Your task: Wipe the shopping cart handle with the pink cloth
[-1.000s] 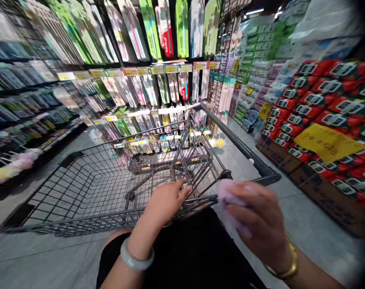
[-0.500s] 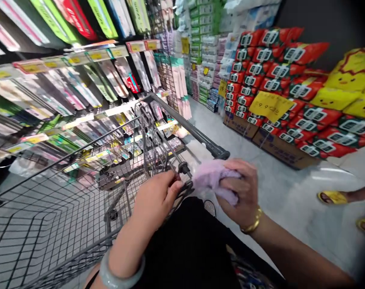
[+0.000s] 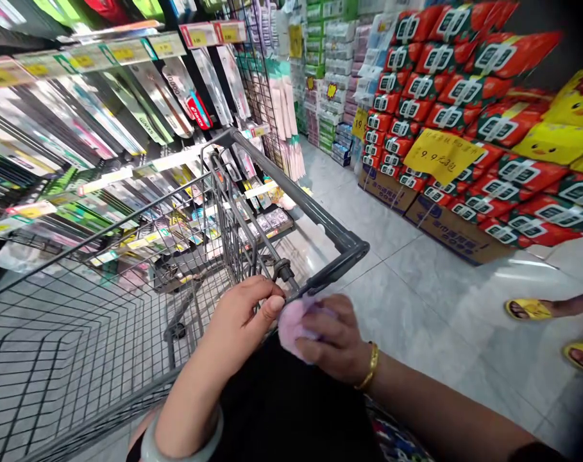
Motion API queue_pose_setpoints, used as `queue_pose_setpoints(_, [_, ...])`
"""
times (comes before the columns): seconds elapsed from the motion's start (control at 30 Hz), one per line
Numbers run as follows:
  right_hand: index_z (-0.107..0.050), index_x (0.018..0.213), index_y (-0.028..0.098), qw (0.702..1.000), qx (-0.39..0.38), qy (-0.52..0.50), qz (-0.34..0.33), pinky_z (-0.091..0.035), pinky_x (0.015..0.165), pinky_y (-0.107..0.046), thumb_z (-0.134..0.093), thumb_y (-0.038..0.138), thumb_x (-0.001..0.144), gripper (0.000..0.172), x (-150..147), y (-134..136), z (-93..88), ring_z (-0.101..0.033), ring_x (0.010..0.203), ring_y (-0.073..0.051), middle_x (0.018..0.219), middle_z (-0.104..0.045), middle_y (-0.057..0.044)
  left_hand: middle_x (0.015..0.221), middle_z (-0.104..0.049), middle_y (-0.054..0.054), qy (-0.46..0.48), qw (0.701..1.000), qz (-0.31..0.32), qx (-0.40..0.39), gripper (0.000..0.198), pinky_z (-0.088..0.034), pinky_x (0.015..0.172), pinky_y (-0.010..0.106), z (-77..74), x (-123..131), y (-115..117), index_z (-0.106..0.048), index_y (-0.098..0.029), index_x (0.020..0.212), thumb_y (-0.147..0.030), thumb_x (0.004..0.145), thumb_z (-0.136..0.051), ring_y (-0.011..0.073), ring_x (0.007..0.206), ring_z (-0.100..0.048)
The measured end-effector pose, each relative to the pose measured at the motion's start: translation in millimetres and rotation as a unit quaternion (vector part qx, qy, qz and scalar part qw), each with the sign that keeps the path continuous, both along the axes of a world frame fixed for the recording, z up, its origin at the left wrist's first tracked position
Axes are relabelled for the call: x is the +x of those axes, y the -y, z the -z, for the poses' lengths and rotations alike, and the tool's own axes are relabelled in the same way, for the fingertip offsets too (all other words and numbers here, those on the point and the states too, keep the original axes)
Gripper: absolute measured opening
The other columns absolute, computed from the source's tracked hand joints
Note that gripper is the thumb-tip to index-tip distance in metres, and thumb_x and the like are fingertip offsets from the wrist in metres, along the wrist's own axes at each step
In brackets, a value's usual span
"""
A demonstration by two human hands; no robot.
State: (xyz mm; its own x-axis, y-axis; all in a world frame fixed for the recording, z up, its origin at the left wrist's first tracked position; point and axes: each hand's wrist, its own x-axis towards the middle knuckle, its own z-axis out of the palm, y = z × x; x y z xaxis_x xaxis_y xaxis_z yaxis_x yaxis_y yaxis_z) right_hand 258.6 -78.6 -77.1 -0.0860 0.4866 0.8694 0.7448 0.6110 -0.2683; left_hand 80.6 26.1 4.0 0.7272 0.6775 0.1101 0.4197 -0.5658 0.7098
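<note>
A grey wire shopping cart [image 3: 103,301] stands before me with nothing in its basket. My left hand [image 3: 240,321] is closed on the cart's near rim beside the handle [image 3: 310,218], thumb and fingers pinching the wire. My right hand [image 3: 332,340] is closed on a small pink fluffy cloth [image 3: 291,321] and presses it against the rim right next to my left thumb. I wear a pale bangle on the left wrist and a gold one on the right.
Shelves of hanging toothbrushes [image 3: 127,115] line the left. Stacked red packs [image 3: 464,115] with a yellow price sign [image 3: 440,157] sit on the right on cardboard boxes. Another person's feet in yellow sandals [image 3: 526,310] stand at the right edge on the grey tile floor.
The view swung right. My right hand came down and left with the pink cloth, from above the handle to the rim beside my left hand, which stayed on the cart.
</note>
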Motion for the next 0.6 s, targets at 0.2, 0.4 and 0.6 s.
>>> queue_pose_setpoints(0.2, [-0.067, 0.087, 0.028, 0.998, 0.004, -0.057, 0.015, -0.052, 0.09, -0.043, -0.074, 0.017, 0.08, 0.014, 5.6, 5.2, -12.7, -0.052, 0.107, -0.023, 0.113, -0.063, 0.001, 0.082, -0.061, 0.002, 0.008, 1.0, 0.007, -0.018, 0.053, -0.039, 0.072, 0.028, 0.3, -4.6, -1.4, -0.068, -0.019, 0.09, -0.06, 0.1, -0.035, 0.017, 0.078, -0.057])
queue_pose_setpoints(0.4, [-0.065, 0.088, 0.026, 0.998, 0.004, -0.067, 0.009, -0.053, 0.084, -0.044, -0.073, 0.013, 0.077, 0.019, 23.4, 3.4, -41.8, -0.053, 0.104, -0.025, 0.111, -0.063, -0.001, 0.083, -0.063, 0.003, 0.0, 1.0, 0.0, -0.024, 0.053, -0.04, 0.072, 0.028, -1.4, -5.4, -1.3, -0.069, -0.019, 0.09, -0.059, 0.1, -0.036, 0.018, 0.079, -0.058])
queue_pose_setpoints(0.6, [-0.064, 0.096, 0.028, 0.99, -0.021, -0.127, 0.052, -0.05, 0.094, -0.048, -0.06, 0.019, 0.082, 0.017, 70.6, -4.2, -87.7, -0.06, 0.107, -0.027, 0.115, -0.065, -0.005, 0.085, -0.068, 0.004, -0.026, 0.997, 0.004, -0.071, 0.054, -0.042, 0.073, 0.029, -5.3, -5.5, 3.6, -0.068, -0.019, 0.093, -0.058, 0.101, -0.031, 0.0195, 0.081, -0.062])
